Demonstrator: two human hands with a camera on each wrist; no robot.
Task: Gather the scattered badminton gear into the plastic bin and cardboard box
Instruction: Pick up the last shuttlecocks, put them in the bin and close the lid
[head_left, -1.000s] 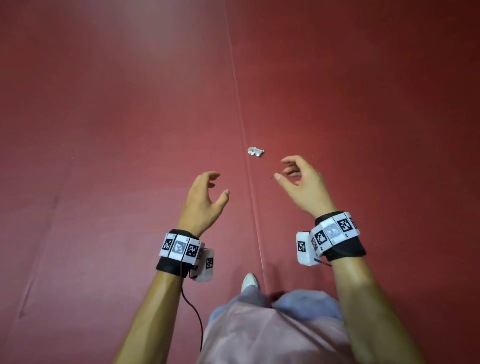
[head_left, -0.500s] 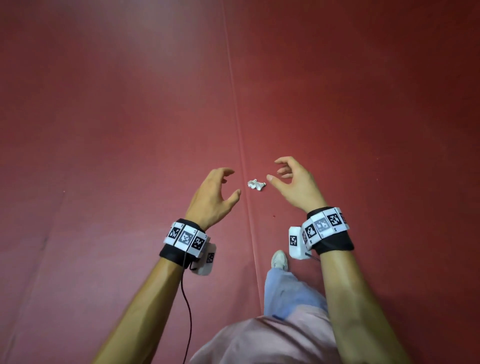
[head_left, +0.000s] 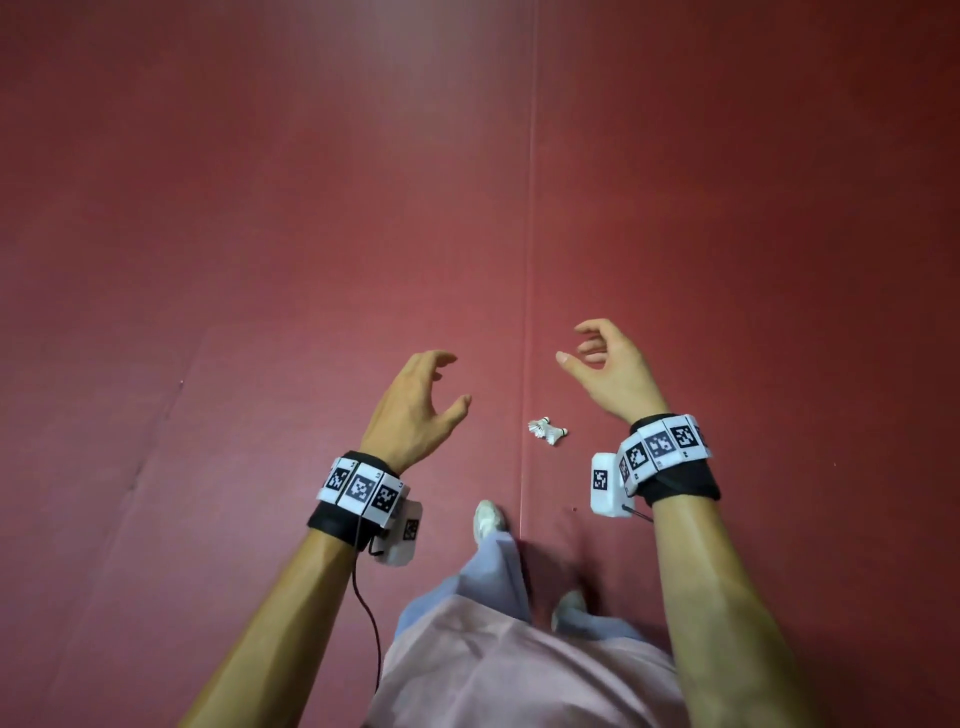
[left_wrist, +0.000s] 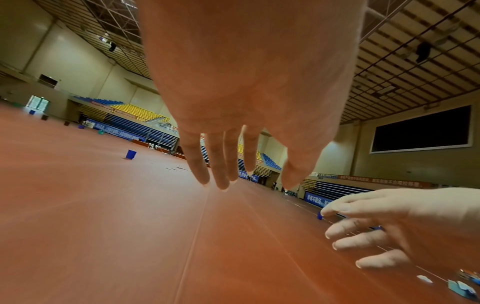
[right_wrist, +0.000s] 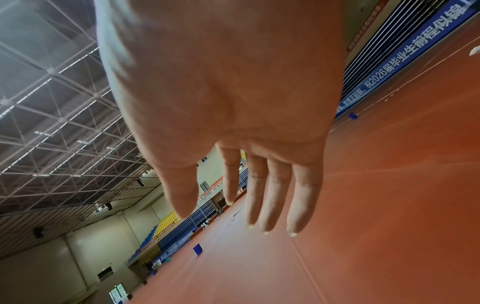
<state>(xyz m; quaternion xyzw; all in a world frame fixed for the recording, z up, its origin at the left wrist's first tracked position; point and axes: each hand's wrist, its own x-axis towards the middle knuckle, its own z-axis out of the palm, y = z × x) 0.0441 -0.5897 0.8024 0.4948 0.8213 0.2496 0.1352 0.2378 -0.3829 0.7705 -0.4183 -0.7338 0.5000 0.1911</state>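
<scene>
Two white shuttlecocks lie together on the red floor mat, just right of a seam line, between my wrists in the head view. My left hand hovers above and to the left of them, fingers loosely spread, holding nothing. My right hand hovers above and to the right, fingers relaxed and empty. In the left wrist view the left hand points over the floor with the right hand at the lower right. The right hand shows straight, empty fingers in its own wrist view.
My white shoes stand just below the shuttlecocks. A blue bin stands far off on the court, another blue bin is distant too. Blue and white items lie on the floor at the far right. Stands and banners line the hall.
The shuttlecocks have come closer, from beyond my fingertips to between my wrists, as I stepped forward. Both hands stay raised, empty and relaxed.
</scene>
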